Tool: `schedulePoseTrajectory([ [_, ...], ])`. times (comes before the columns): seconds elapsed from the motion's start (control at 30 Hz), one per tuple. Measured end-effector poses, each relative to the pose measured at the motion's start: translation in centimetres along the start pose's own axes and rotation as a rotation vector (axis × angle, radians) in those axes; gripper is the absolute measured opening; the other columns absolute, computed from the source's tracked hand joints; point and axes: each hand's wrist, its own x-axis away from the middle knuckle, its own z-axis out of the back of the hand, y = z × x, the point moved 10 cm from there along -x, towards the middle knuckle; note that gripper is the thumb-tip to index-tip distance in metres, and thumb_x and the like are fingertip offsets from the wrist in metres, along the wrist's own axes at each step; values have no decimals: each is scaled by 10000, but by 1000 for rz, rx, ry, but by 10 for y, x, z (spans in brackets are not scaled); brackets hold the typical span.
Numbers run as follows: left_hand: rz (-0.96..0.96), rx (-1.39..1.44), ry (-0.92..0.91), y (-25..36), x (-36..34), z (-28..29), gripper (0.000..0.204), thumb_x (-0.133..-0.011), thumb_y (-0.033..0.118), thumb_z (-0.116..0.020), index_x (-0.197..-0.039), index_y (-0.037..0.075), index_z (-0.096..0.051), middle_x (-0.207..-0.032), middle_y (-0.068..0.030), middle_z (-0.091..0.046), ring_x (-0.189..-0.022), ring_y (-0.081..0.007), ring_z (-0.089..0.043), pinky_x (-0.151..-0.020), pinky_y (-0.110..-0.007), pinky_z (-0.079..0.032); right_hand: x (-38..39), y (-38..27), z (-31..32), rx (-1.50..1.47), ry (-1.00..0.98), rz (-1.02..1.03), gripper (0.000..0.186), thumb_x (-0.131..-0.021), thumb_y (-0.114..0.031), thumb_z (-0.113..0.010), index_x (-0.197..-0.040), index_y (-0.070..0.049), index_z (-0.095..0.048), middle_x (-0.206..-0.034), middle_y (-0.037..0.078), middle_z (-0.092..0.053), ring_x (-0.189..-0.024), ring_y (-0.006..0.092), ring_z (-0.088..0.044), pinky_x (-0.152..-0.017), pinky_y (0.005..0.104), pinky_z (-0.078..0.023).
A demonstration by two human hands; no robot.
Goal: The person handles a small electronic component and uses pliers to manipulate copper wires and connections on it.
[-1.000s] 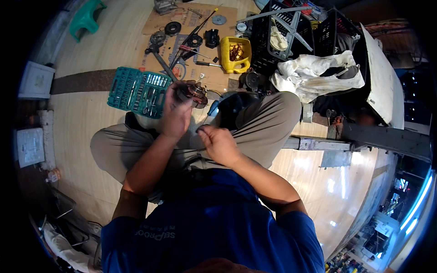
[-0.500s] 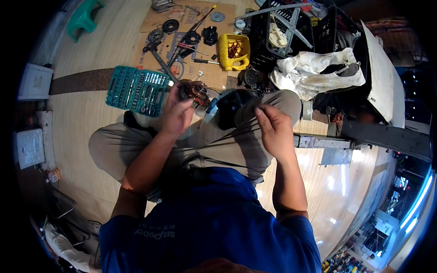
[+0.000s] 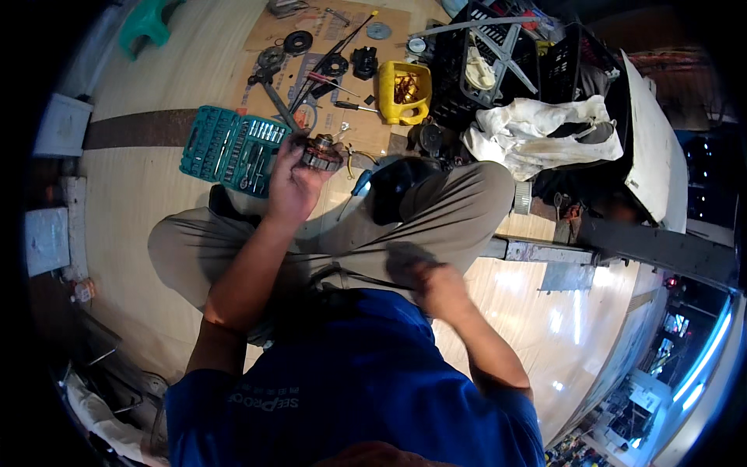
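Note:
My left hand [image 3: 294, 187] is closed round a small electric motor core [image 3: 321, 153], dark metal with copper windings, held up above the floor between my folded legs. Part of the core is hidden by my fingers. Low over my lap, near the right thigh, is my right hand [image 3: 442, 291]; motion smears its fingers, so I cannot make out their pose. Just right of the core lie blue-handled pliers [image 3: 362, 184] on the floor, beside my dark shoe [image 3: 389, 191]. An open green socket set [image 3: 233, 152] is to the left of my left hand.
Ahead, a cardboard sheet [image 3: 261, 39] carries a hammer [image 3: 276, 101], screwdrivers [image 3: 354, 106] and round dark parts. A cut yellow jug [image 3: 405, 114] holds copper-coloured pieces. Black crates [image 3: 447, 66] and a white cloth [image 3: 506, 128] stand to the right; a green stool [image 3: 144, 27] is far left.
My right hand has moved from beside the right knee down and back to my lap. The motor core has turned in my left hand and shifted slightly left.

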Motion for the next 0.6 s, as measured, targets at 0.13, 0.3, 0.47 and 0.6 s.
schedulePoseTrajectory([
  [0.13,103,-13,-125,-14,5,-11,397,-863,86,-498,-1253,65,-427,-1154,-167,-534,-1121,-321,-527,-975,-536,-400,13,48,90,-101,434,-24,137,-840,-37,-548,-914,5,-655,-811,233,-638,-742,385,-632,-626,385,-493],
  [0.3,-55,-223,-69,-7,1,2,425,-827,1,-540,-1237,47,-435,-1119,-127,-547,-1073,-242,-539,-944,-434,-433,42,18,143,-428,405,-111,163,-910,-94,-561,-983,21,-651,-701,122,-609,-629,203,-580,-606,290,-460],
  [0.47,-289,-669,106,13,-3,7,437,-800,-48,-633,-1184,41,-445,-1044,-43,-574,-963,-115,-554,-853,-251,-447,63,-67,92,-603,-92,369,126,-878,-124,-630,-969,-48,-671,-876,137,-689,-759,275,-675,-679,343,-531],
  [0.6,-312,-765,152,7,2,7,455,-793,-32,-662,-1185,35,-439,-1003,-38,-587,-908,-123,-576,-828,-251,-461,60,-87,52,-708,-175,409,124,-870,-82,-637,-966,-18,-683,-836,134,-690,-734,241,-675,-668,300,-518],
])
